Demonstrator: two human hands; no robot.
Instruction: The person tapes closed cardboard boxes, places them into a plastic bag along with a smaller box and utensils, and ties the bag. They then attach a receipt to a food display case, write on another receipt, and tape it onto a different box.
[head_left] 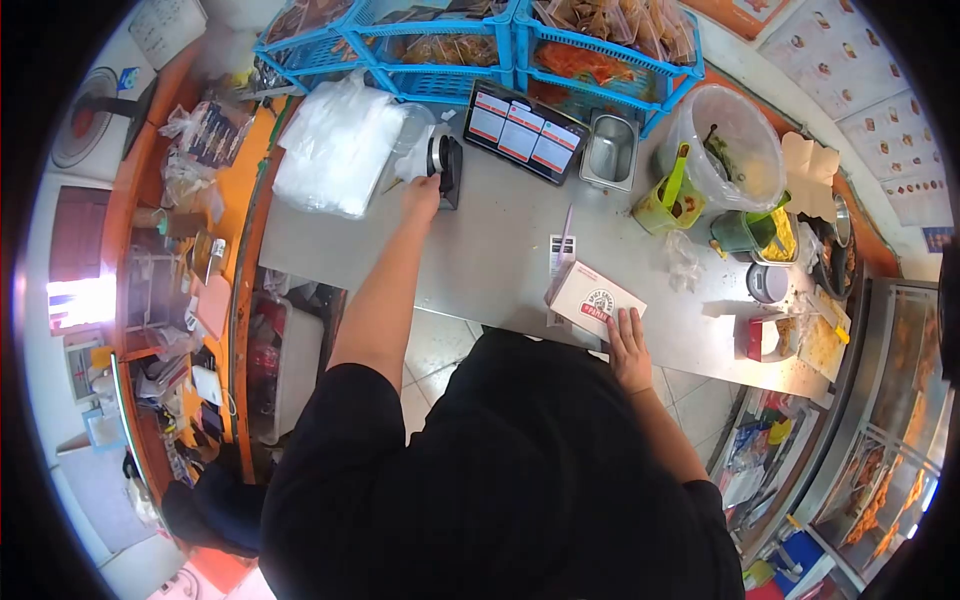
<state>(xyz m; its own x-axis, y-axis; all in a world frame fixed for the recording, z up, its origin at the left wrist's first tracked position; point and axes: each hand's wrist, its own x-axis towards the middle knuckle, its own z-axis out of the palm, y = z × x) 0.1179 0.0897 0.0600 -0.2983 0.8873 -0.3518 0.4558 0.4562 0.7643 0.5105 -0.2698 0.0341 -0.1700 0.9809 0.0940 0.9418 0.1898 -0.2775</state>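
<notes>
My left hand reaches to a black tape dispenser with a pale roll, at the back left of the steel table. Its fingers are drawn together at the dispenser's near side; what they pinch is too small to make out. At the front edge, my right hand holds a pale cardboard takeaway box with a round dark logo and a red band. Its fingers lie over the box's right corner, and the thumb is hidden. A printed paper slip lies partly beneath the box, with a thin purple stick on it.
Clear plastic bags lie back left. A tablet and a steel container stand behind the box. To the right are a green pot, a large clear tub and an open box. Blue baskets line the back.
</notes>
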